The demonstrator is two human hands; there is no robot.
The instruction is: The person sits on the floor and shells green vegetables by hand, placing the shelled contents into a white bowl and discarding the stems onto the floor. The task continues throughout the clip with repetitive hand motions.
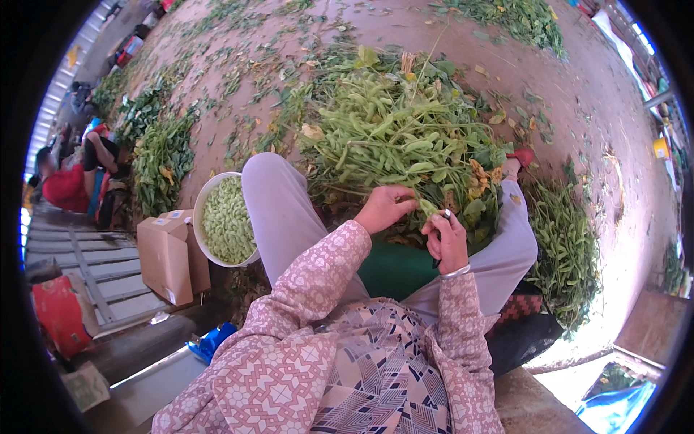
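Note:
Fuzzy green soybean pods (428, 207) on a stem lie between my two hands. My left hand (386, 209) pinches the stem end at its fingertips. My right hand (448, 238) grips the other side of the pods and holds a small black-handled tool (447, 214), mostly hidden in the fingers; its kind I cannot tell. A heap of soybean plants with pods (401, 130) lies just beyond my hands, between my legs. Beside my left knee stands a white bucket (197, 217) filled with picked green pods (225, 222).
A cardboard box (162, 255) stands near the bucket. More plant bundles lie at the left (162, 163), right (564, 249) and far side (520, 21). Leaves litter the floor (260, 32). Green material (398, 268) spans my lap. A person in red (68, 187) sits at the far left.

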